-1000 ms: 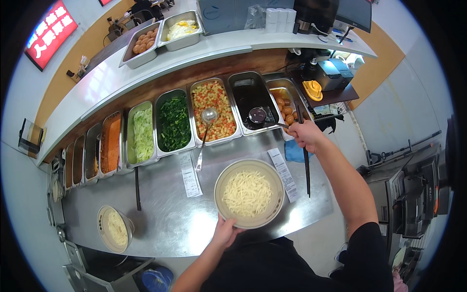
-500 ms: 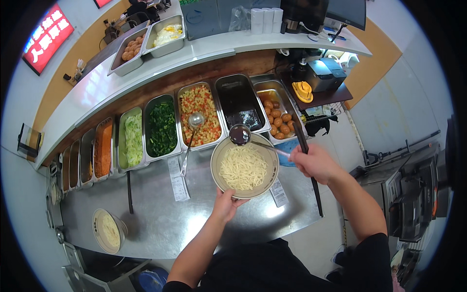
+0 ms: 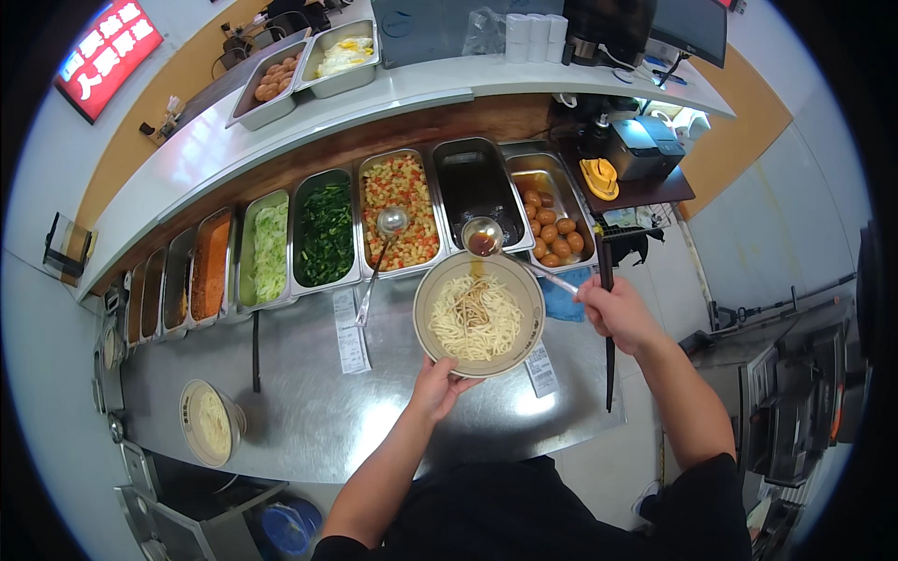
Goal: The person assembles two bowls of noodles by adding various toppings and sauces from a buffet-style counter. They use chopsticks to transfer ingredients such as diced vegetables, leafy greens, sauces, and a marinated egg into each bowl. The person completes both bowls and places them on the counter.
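Note:
My left hand (image 3: pixel 436 387) grips the near rim of a beige bowl (image 3: pixel 531 327), holding it above the steel counter. Pale noodles (image 3: pixel 486 329) fill its bottom, with a brown streak of sauce across their top. In my right hand (image 3: pixel 614 310) are the handle of a metal ladle (image 3: pixel 483 239) and a pair of long dark chopsticks (image 3: pixel 610 379). The ladle's cup is tilted over the far rim of the bowl, with a little brown sauce left inside and a thin trickle falling onto the noodles. Just beyond is a steel pan of dark liquid (image 3: pixel 472 187).
Steel pans line the counter's far side: brown eggs (image 3: pixel 554 234), diced vegetables with a second ladle (image 3: pixel 393 221), dark greens (image 3: pixel 325 234), shredded pale greens (image 3: pixel 271 248) and orange sauce (image 3: pixel 211 262). A second noodle bowl (image 3: pixel 234 421) stands left. Paper slips (image 3: pixel 353 337) lie on the counter (image 3: pixel 309 411).
The ladle, full of dark sauce before, has tipped over the bowl and mostly emptied. Brown sauce now lies on the noodles, which were plain. The view has shifted slightly.

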Tool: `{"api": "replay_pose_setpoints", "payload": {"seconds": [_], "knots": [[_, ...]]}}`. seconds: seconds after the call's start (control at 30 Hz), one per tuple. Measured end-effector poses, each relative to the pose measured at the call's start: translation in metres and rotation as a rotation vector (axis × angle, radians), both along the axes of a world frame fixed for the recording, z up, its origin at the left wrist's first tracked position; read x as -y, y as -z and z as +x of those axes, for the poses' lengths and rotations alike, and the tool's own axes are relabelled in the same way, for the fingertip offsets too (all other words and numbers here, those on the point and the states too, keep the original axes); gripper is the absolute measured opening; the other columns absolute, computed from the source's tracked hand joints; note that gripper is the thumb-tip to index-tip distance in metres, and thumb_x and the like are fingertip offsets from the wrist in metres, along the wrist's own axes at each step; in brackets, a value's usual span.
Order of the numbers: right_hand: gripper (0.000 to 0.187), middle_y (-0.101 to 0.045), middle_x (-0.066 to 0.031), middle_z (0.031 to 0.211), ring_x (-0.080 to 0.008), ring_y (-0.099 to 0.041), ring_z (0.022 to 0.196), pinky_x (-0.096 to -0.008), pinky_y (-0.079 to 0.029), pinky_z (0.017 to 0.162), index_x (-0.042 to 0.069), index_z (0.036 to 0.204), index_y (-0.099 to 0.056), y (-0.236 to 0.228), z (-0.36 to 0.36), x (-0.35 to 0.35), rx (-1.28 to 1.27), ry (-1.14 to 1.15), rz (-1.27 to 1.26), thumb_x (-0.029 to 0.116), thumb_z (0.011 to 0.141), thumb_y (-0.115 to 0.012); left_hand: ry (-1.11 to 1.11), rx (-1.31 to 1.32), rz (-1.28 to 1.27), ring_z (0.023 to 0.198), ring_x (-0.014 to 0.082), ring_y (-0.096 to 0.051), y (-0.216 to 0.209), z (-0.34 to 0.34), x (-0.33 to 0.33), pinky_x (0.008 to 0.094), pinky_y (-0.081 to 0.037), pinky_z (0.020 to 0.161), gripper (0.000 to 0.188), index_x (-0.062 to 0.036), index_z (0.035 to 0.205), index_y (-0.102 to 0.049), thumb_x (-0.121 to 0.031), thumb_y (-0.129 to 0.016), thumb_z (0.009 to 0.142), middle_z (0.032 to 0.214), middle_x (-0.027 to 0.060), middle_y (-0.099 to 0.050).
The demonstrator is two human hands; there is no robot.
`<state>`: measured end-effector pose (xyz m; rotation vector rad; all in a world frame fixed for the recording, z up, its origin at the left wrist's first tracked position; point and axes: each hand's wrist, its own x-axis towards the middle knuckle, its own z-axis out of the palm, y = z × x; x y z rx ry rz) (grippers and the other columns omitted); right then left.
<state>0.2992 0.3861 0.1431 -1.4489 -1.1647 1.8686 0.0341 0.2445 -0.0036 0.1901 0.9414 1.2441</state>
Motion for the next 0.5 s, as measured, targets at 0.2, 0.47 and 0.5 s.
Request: {"api": "replay_pose_setpoints", "payload": {"seconds": [0.2, 0.47, 0.5], "knots": [[0.019, -0.042, 0.0049, 0.056, -0.0048, -0.030, 0.043, -0.0244, -0.020, 0.039, 0.010, 0.068, -0.054, 0.027, -0.018, -0.052, -0.030, -0.034, -0.031, 0.014, 0.086, -0.059, -0.019, -0.054, -0.064, 0.118, 0.0379, -0.056, -0.007, -0.006, 0.018, 0.0514, -0.054, 0.094, 0.054, -0.0042, 0.143, -0.024, -0.003, -0.038, 0.091, 0.137, 0.0223, -0.045], [0.017, -0.048, 0.0017, 0.066, -0.0049, -0.034, 0.046, -0.0230, -0.021, 0.040, 0.006, 0.089, -0.056, 0.093, -0.058, -0.081, 0.031, 0.014, -0.020, 0.023, 0.092, -0.057, -0.049, -0.057, -0.078, 0.119, 0.0375, -0.056, -0.002, -0.035, 0.092, 0.0501, -0.054, 0.093, 0.054, -0.0028, 0.144, -0.024, -0.002, -0.037, 0.091, 0.137, 0.0226, -0.045], [0.019, -0.049, 0.0011, 0.067, -0.0050, -0.034, 0.046, -0.0230, -0.022, 0.040, 0.006, 0.092, -0.055, 0.097, -0.059, -0.079, 0.039, 0.039, -0.022, 0.025, 0.093, -0.057, -0.058, -0.073, -0.078, 0.119, 0.0374, -0.056, -0.005, -0.039, 0.103, 0.0499, -0.054, 0.094, 0.053, -0.0006, 0.143, -0.025, -0.003, -0.036, 0.091, 0.136, 0.0233, -0.046]]}}
